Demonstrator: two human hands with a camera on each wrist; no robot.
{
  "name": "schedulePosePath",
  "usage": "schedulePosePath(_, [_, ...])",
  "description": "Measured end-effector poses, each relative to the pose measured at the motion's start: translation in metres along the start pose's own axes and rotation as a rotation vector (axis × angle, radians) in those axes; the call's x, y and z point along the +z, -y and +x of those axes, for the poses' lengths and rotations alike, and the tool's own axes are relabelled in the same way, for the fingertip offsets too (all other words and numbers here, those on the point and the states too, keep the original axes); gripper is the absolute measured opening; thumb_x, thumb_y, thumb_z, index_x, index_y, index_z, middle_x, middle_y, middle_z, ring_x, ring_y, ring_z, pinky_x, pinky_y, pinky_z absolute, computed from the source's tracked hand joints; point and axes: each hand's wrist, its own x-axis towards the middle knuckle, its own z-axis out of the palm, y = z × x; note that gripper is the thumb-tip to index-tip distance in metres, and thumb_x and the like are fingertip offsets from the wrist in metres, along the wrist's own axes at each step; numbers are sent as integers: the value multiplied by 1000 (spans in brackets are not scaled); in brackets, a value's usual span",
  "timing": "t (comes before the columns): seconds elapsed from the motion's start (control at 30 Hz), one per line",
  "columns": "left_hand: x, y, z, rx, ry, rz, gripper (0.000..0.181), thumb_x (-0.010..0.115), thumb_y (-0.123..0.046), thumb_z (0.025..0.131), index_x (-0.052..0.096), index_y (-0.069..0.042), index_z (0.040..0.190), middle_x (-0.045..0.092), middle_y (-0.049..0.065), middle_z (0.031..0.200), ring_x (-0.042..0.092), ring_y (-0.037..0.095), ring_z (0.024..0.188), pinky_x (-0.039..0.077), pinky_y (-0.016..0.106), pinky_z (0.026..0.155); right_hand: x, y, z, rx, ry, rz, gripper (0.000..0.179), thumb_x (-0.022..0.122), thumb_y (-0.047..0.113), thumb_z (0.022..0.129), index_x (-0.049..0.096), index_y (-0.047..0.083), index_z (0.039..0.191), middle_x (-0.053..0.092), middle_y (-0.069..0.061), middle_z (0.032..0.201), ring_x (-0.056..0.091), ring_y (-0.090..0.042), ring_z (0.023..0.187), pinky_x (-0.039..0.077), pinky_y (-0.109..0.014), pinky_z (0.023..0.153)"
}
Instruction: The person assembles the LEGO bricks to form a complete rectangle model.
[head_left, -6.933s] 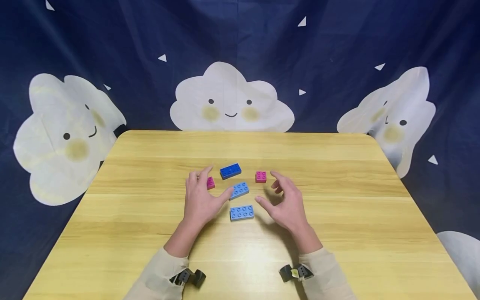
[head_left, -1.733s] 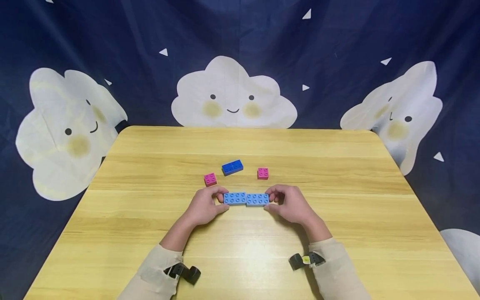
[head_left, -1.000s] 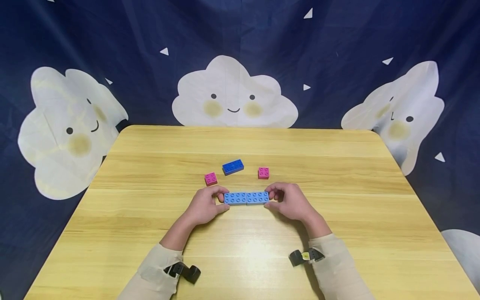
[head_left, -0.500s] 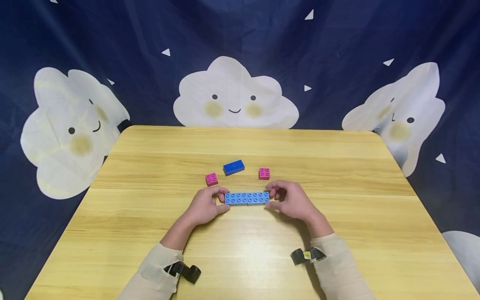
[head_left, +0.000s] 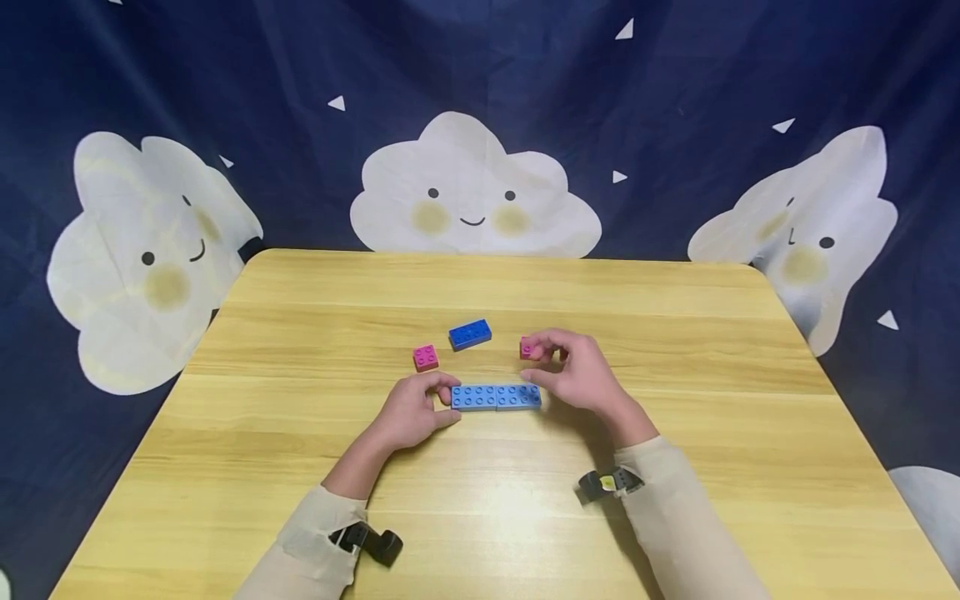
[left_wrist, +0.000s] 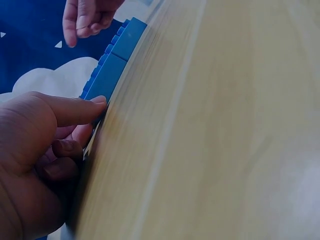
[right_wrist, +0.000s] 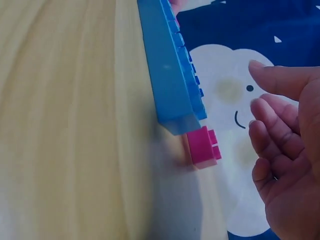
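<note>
Two light blue toy building bricks, the left one point(head_left: 474, 399) and the right one point(head_left: 517, 398), lie end to end in a row on the table. My left hand point(head_left: 408, 410) pinches the outer end of the left brick between thumb and fingers. My right hand point(head_left: 583, 375) hovers past the row's right end, fingers loosely bent and thumb apart, holding nothing in the right wrist view. Its fingertips overlap the right pink brick point(head_left: 524, 348) in the head view, hiding part of it. In the right wrist view that pink brick point(right_wrist: 201, 147) stands apart from the fingers.
Behind the row lie a dark blue brick point(head_left: 470, 335) and a second small pink brick point(head_left: 426, 358). The wooden table point(head_left: 300, 317) ends at a dark blue curtain point(head_left: 525, 67) printed with clouds. A black camera sits on each wrist.
The two light blue bricks, earlier apart, were brought end to end by both hands. My right hand has since let go and moved back toward the right pink brick; the left keeps its grip.
</note>
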Motion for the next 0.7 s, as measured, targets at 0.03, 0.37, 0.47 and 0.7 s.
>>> schedulePosePath(0.03, [0, 0, 0, -2, 0, 0, 36, 84, -8, 81, 70, -9, 114, 58, -2, 86, 45, 19, 59, 33, 28, 53, 1, 0, 3, -6, -7, -4, 39, 87, 10, 78, 70, 1, 112, 69, -11, 91, 62, -28, 84, 45, -49, 74])
schedulePosePath(0.37, [2, 3, 0, 1, -2, 3, 37, 85, -8, 80, 70, -11, 114, 58, -3, 85, 45, 18, 59, 33, 28, 53, 10, -2, 30, 4, 7, -8, 45, 88, 12, 77, 68, 4, 117, 67, -14, 94, 60, -31, 79, 48, -48, 73])
schedulePosePath(0.47, [2, 4, 0, -1, 3, 0, 37, 85, -9, 80, 70, -11, 114, 59, -2, 86, 45, 18, 59, 33, 28, 53, 13, -5, 37, 16, 17, -13, 47, 88, 12, 77, 68, 2, 119, 67, -14, 96, 60, -30, 82, 51, -44, 74])
schedulePosePath(0.7, [0, 6, 2, 17, 10, 5, 37, 85, -10, 81, 69, -11, 115, 59, -3, 86, 45, 17, 58, 33, 27, 53, 18, -10, 54, -4, 11, 1, 48, 87, 9, 77, 67, 0, 119, 67, -16, 99, 60, -30, 89, 55, -42, 76])
